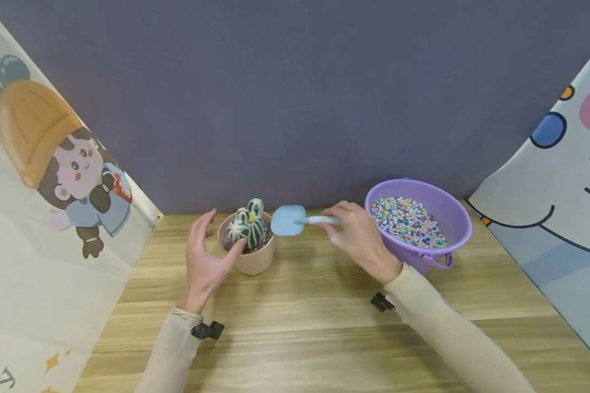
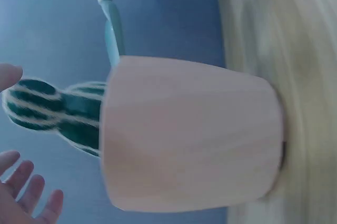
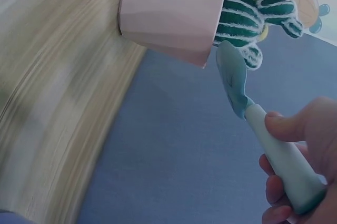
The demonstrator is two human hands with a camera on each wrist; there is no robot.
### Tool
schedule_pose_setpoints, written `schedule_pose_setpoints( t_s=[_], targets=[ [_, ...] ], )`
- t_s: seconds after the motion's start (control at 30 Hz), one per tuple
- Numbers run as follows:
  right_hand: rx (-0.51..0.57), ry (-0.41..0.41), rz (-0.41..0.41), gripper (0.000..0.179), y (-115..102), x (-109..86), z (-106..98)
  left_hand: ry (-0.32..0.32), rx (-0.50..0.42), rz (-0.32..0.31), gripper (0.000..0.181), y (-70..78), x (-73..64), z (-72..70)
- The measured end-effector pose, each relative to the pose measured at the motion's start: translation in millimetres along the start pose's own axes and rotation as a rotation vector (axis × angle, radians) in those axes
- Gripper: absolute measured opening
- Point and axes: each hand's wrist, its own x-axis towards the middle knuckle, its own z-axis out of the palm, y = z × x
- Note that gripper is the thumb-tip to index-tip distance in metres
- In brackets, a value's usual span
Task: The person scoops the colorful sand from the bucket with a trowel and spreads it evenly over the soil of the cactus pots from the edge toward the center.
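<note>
My right hand (image 1: 356, 234) grips the pale handle of a light blue toy shovel (image 1: 288, 220). The shovel's blade is at the right rim of a pink flowerpot (image 1: 254, 262); whether it touches the rim I cannot tell. In the pot stands a green cactus (image 1: 248, 229) with white stripes and a yellow spot, and small colored pebbles show around its base. My left hand (image 1: 206, 262) is at the pot's left side, thumb and fingers spread apart around the cactus, holding nothing. In the right wrist view, fingers and thumb curl round the shovel handle (image 3: 287, 163).
A purple bucket (image 1: 454, 218) of small multicolored pebbles (image 1: 408, 221) stands on the right of the wooden table (image 1: 295, 338). A dark blue-grey panel (image 1: 295, 98) rises behind. Cartoon-printed white panels flank both sides.
</note>
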Motion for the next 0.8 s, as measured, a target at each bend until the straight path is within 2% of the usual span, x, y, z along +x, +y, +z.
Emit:
schedule_pose_setpoints(
  t_s=[0.23,0.53,0.67,0.8],
  targets=[
    [0.011,0.052,-0.007,0.027,3,-6.9,-10,0.061,-0.070,0.129,0.078,19.0,4.4,1.7],
    [0.025,0.129,-0.029,0.028,13,-13.8,-17,0.178,-0.123,0.289,0.068,42.7,9.5,8.0],
    [0.057,0.153,-0.019,0.026,17,-16.1,-21,0.178,-0.129,0.342,0.060,55.2,12.6,13.5],
    [0.092,0.168,0.009,0.026,20,-18.3,-27,0.165,-0.138,0.366,0.053,66.0,13.9,20.9]
  ],
)
